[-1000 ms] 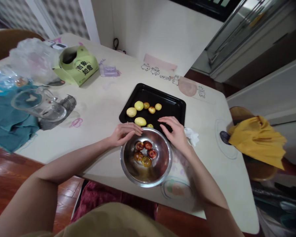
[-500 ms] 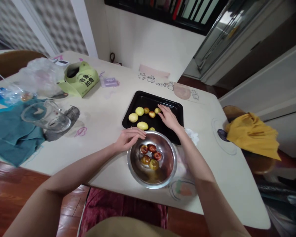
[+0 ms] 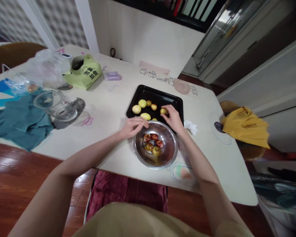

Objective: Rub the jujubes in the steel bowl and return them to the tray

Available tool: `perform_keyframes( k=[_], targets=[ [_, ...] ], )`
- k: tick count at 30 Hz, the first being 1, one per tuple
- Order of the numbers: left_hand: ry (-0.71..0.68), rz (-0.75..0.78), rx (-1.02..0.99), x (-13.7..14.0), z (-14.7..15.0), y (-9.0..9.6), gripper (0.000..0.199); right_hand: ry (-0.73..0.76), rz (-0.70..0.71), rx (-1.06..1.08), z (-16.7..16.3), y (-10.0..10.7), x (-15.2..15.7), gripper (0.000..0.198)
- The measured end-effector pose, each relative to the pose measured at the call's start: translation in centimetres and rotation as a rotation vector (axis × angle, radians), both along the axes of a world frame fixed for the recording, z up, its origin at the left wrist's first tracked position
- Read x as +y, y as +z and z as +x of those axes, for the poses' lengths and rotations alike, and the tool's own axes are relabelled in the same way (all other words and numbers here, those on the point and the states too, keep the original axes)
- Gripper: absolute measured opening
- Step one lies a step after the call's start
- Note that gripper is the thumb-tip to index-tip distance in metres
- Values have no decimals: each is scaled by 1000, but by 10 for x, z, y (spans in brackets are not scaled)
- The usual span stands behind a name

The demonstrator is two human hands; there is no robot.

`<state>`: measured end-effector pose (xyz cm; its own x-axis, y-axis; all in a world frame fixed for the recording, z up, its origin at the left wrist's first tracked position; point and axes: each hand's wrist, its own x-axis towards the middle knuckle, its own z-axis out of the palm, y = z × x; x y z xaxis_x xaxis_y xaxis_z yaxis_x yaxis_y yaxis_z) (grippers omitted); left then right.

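In the black baking tray (image 3: 171,94), my right hand (image 3: 174,119) pinches a small yellow-green jujube (image 3: 163,111) between thumb and fingers. My left hand (image 3: 133,127) lies at the upper left rim of a steel bowl (image 3: 171,149), its fingers stretched out over the edge. Several red-brown and greenish jujubes (image 3: 156,151) sit in the bottom of the bowl. Larger pale yellow fruits (image 3: 136,109) and smaller brownish jujubes (image 3: 153,106) lie on the tray's left half. The bowl hides part of the tray's near edge.
To the left are a glass jug (image 3: 64,110), a teal cloth (image 3: 22,121), a green carton (image 3: 88,74) and a plastic bag (image 3: 46,67). A crumpled white tissue (image 3: 191,126) lies right of the tray. Yellow cloth (image 3: 246,126) hangs over a chair at the right.
My right hand has closed round a jujube and shifted it slightly right and toward the bowl. My left hand stays at the bowl's rim. The whole view has shifted somewhat.
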<state>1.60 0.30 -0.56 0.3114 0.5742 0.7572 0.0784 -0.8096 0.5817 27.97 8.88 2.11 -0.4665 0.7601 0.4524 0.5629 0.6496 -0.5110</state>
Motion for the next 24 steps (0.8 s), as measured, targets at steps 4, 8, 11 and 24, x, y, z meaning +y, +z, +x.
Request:
perform_keyframes(
  k=[4, 8, 11, 24],
  targets=[
    [-7, -18, 7, 1, 0, 0, 36, 69, 34, 61, 10, 31, -57, 28],
    [-19, -38, 10, 0, -1, 1, 38, 249, -14, 8, 14, 43, -93, 28],
    [-25, -51, 18, 0, -2, 2, 39, 447, -104, -50, 10, 37, -97, 28],
    [-25, -110, 37, -4, -3, 4, 41, 604, -257, -134, 4, 19, -98, 33]
  ],
)
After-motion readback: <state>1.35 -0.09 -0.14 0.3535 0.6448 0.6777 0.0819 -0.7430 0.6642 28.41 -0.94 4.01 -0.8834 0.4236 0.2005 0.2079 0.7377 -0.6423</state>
